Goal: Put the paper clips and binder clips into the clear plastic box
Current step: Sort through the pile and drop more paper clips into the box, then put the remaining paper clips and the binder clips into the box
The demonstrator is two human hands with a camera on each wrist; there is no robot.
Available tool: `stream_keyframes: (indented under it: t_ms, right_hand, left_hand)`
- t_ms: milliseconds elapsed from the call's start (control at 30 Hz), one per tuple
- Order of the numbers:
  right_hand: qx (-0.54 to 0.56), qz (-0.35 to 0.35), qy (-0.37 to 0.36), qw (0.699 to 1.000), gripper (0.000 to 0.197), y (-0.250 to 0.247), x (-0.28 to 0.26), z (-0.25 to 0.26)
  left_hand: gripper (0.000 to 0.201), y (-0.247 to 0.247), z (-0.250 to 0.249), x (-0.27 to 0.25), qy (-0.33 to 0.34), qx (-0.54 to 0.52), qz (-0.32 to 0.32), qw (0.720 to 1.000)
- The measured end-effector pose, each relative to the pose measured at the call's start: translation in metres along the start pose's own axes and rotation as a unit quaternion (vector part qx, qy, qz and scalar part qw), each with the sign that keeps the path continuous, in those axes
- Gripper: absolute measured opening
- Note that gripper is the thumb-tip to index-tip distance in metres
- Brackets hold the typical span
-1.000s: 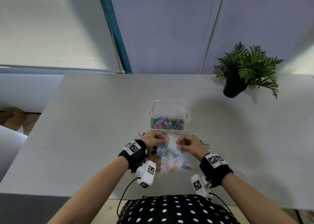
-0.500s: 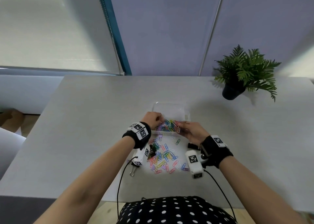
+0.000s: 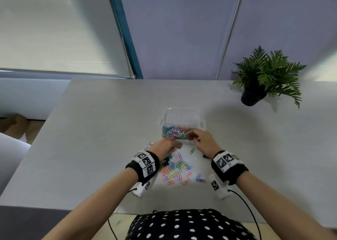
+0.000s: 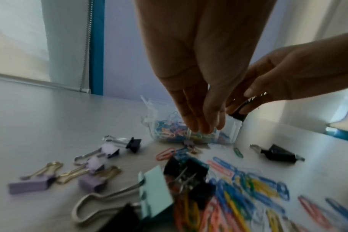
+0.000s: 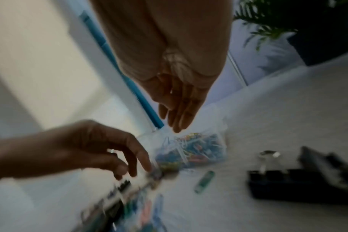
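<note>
Both hands hover at the near rim of the clear plastic box (image 3: 183, 116), centre frame. Left hand (image 3: 166, 146) fingers straight, pressed together, empty. Right hand (image 3: 201, 140) fingers loosely extended; a hold I cannot tell. Paper clips (image 3: 179, 168) on the worktop (image 3: 91, 130): light, slippery, best pinched in bunches. Binder clips (image 4: 93, 182): stiff, take by the wire handles.

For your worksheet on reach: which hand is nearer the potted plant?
Right. The right hand is at the box's near right corner, on the plant's side; the left hand lies farther left.

Soft window daylight, wide-angle edge warp, right wrist view motion-blurred
</note>
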State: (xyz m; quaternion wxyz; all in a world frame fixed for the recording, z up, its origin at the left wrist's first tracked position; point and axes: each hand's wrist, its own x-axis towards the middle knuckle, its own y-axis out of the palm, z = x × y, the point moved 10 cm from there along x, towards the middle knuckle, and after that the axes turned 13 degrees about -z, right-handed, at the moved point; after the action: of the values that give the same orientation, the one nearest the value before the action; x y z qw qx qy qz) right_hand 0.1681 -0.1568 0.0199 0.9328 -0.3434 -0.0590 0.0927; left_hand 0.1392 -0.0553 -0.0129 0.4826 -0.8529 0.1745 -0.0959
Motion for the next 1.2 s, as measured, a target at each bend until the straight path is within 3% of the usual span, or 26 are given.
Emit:
stream_keyframes:
  t_ms: [67,167,267,367,500,700,833,1200]
  right_hand:
    - [-0.07,0.069,-0.061,0.993,0.027,0.021,-0.018,0.0]
    - [-0.188,0.17,-0.095,0.963,0.041,0.051,-0.038,-0.018]
    - [-0.23,0.192,-0.128,0.946,0.052,0.065,-0.05,-0.021]
    - [-0.248,0.186,-0.117,0.943,0.065,0.071,-0.056,-0.024]
    - [-0.243,0.172,-0.121,0.947,0.069,0.073,-0.063,-0.024]
    - [-0.214,0.116,-0.109,0.964,0.04,0.071,-0.066,-0.025]
    - [-0.182,0.088,-0.099,0.974,0.026,0.07,-0.064,-0.022]
    - [-0.161,0.096,-0.077,0.979,0.019,0.065,-0.063,-0.025]
  left_hand:
    - [0.036,0.01,0.0,-0.006,0.002,0.021,0.026,0.999]
    - [0.055,0.026,-0.002,-0.009,-0.015,0.075,0.057,0.995]
    - [0.075,0.037,-0.004,-0.014,-0.054,0.107,0.077,0.99]
    - [0.081,0.04,-0.009,-0.018,-0.064,0.124,0.08,0.987]
    - [0.061,0.038,-0.009,-0.019,-0.049,0.131,0.068,0.988]
    - [0.02,0.038,-0.018,-0.022,-0.031,0.147,0.072,0.986]
    - [0.02,0.04,-0.019,-0.021,-0.037,0.161,0.073,0.983]
    - [0.016,0.036,-0.011,-0.022,-0.057,0.109,0.094,0.988]
